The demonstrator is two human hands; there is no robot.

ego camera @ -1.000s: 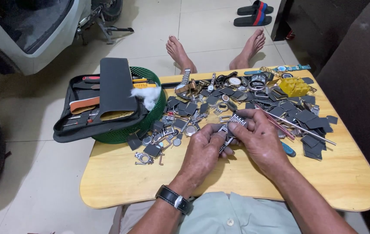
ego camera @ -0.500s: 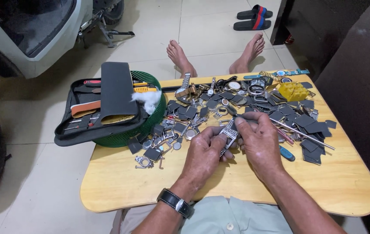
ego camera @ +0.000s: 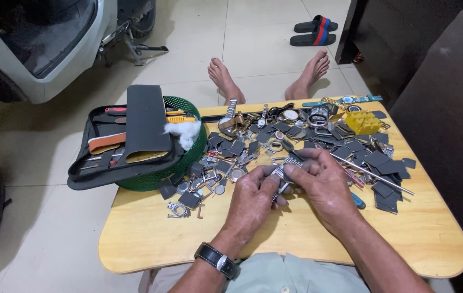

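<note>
I count two hands, left [ego camera: 253, 201] and right [ego camera: 323, 187], both on one metal watch band [ego camera: 284, 169]. One wooden table [ego camera: 150, 239] carries a heap of watch parts [ego camera: 296, 135], too many and too small for me to number. One yellow block [ego camera: 362, 122]. One long rod [ego camera: 372, 173]. One green basket [ego camera: 188, 157], one black tool case [ego camera: 134, 135], one cotton wad [ego camera: 184, 133]. Two bare feet [ego camera: 223, 78], two sandals [ego camera: 313, 32], and one wristwatch [ego camera: 216, 260].
</note>
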